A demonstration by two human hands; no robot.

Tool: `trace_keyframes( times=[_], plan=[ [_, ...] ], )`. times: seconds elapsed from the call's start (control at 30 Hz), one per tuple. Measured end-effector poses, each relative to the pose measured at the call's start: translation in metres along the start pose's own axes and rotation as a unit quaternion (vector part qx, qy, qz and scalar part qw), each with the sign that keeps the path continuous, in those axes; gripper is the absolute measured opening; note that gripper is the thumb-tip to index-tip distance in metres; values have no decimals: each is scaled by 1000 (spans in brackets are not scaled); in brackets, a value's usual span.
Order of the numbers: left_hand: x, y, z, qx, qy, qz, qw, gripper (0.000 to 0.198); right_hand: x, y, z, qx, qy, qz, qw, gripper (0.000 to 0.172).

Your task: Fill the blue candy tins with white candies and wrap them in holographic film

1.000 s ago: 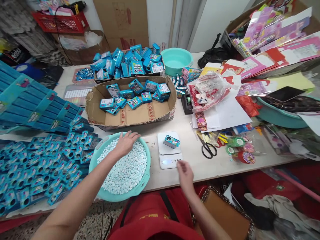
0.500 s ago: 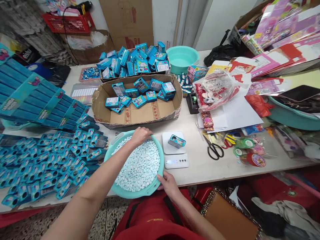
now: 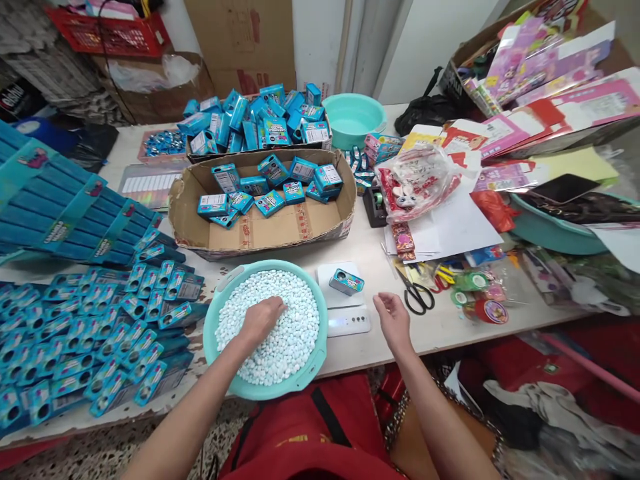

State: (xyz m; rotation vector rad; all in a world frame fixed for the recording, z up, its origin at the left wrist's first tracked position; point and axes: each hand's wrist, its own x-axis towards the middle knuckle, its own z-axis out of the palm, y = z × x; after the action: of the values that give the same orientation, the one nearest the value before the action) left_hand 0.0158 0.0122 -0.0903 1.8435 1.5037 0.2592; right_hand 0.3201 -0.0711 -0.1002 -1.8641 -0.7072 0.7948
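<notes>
Digging into a teal basin (image 3: 223,279) of pale candy tablets (image 3: 296,312), the left hand (image 3: 263,320) curls its fingers under, tips buried; whether it grips any cannot be told. The right hand (image 3: 393,320) hovers empty, fingers loosely bent and apart, just beside the white scale (image 3: 350,322) bearing a small blue box (image 3: 346,282). Scissors (image 3: 415,297) lie near; a cardboard tray (image 3: 280,230) stands behind.

Flat blue cartons (image 3: 75,213) read "CARAMELO" in white; other print illegible.

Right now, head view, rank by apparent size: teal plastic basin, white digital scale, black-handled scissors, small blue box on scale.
1. teal plastic basin
2. white digital scale
3. black-handled scissors
4. small blue box
</notes>
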Motion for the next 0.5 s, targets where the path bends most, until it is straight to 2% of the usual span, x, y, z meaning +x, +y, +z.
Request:
trace_keyframes(
  times=[0.07,0.1,0.2,0.23,0.3,0.4,0.5],
  plan=[
    [0,0,-9,-181,30,-62,981,23,9,-8,7,-17,-29,-47,998,49],
    [0,0,-14,-288,35,-95,952,24,13,-12,12,-30,-46,-74,996,55],
    [1,1,-21,-559,23,-155,814,21,20,-19,32,-59,-88,-128,986,69],
    [2,1,-21,-613,22,-168,772,19,22,-20,38,-59,-99,-132,985,67],
    [5,5,-20,-670,31,-205,713,19,24,-23,47,-54,-110,-129,984,56],
    [8,21,-23,-689,36,-262,674,30,17,-37,51,-57,-87,-131,986,44],
    [3,55,-37,-711,64,-223,664,39,-5,-66,49,-66,-64,-190,977,39]
  ],
)
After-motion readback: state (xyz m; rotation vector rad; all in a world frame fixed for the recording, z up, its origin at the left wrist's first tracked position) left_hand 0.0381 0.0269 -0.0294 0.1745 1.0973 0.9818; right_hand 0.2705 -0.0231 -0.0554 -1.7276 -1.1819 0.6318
